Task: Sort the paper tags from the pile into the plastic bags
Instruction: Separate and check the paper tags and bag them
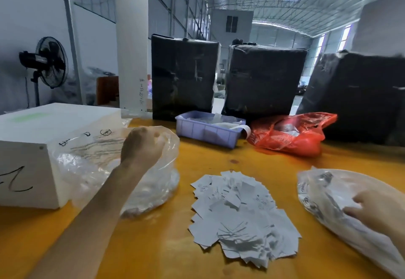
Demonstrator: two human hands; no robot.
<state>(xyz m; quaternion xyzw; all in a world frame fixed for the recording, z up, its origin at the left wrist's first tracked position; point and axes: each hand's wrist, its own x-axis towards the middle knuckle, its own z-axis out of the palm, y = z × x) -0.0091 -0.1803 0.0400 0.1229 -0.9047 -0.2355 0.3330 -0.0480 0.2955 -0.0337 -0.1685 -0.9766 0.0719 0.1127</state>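
On the head camera I see the paper tags (241, 217) heaped on the yellow counter (166, 246), and I place everything else from that heap. Left of it, my left hand (142, 145) is curled over the mouth of a clear bag (92, 169); I cannot tell whether it pinches anything. Right of it, my right hand (374, 210) lies with loose fingers on the other bag (328, 193).

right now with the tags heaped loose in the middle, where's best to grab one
Probably a tag at the near edge of the pile of paper tags, pinched by a corner from above. There the tags fan out flat and jut over the bare table, so an edge is exposed.
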